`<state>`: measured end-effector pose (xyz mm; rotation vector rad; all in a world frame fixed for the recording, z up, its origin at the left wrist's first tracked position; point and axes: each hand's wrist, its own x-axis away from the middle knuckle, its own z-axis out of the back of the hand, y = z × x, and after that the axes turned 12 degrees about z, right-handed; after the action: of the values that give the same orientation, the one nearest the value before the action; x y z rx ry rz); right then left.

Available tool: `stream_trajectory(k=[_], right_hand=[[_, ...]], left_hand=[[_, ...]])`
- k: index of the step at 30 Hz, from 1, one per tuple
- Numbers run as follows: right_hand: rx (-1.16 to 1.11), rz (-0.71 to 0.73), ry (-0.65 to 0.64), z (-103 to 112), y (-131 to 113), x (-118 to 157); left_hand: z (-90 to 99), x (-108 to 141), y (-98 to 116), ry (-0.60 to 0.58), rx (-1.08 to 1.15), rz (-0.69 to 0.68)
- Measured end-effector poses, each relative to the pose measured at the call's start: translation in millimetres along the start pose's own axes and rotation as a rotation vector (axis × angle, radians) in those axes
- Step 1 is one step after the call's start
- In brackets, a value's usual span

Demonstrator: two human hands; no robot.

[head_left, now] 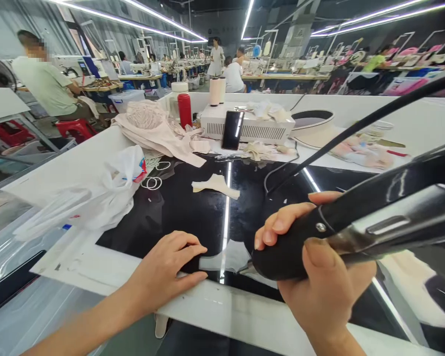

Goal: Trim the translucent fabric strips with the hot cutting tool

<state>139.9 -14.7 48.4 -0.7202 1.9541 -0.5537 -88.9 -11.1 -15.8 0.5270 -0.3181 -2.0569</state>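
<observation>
Nearest, the right hand [319,277] has its fingers [278,225] clenched around the black handle of a cutting tool [356,222], whose metal tip touches a translucent fabric piece [232,257] on the black glossy mat [193,212]. Just beside it, the left hand [166,267] lies flat, fingers [191,247] spread loosely, pressing the piece's left edge and gripping nothing. Farther along the desk [77,168] lie a cream scrap [217,185] and a white plastic bag [107,193]. Beyond stand a phone [232,129] against a white box and a red bottle [185,110].
</observation>
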Motion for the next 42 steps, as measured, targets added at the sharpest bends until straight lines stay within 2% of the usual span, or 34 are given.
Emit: stream_trajectory(k=[5,13,19,26,35,42], right_hand=[[-0.033,-0.027,-0.053,-22,19,8],[0.01,-0.026,-0.052,-33,26,10],[0.014,-0.02,-0.041,-33,25,9],[0.074,0.019,0.009,-30,22,7],[0.068,0.017,-0.046,-29,26,14],[0.054,0.02,-0.025,-29,27,16]], left_hand=[[-7.6,0,1,0.03,0.138,0.05],[-9.5,-6,2,0.027,0.197,0.075],[-7.7,-10,-2,-0.007,0.192,0.038],[-9.3,-10,-3,0.045,0.184,-0.008],[-7.4,-2,-7,0.056,0.203,-0.021],[-3.0,4,-11,0.071,0.218,-0.037]])
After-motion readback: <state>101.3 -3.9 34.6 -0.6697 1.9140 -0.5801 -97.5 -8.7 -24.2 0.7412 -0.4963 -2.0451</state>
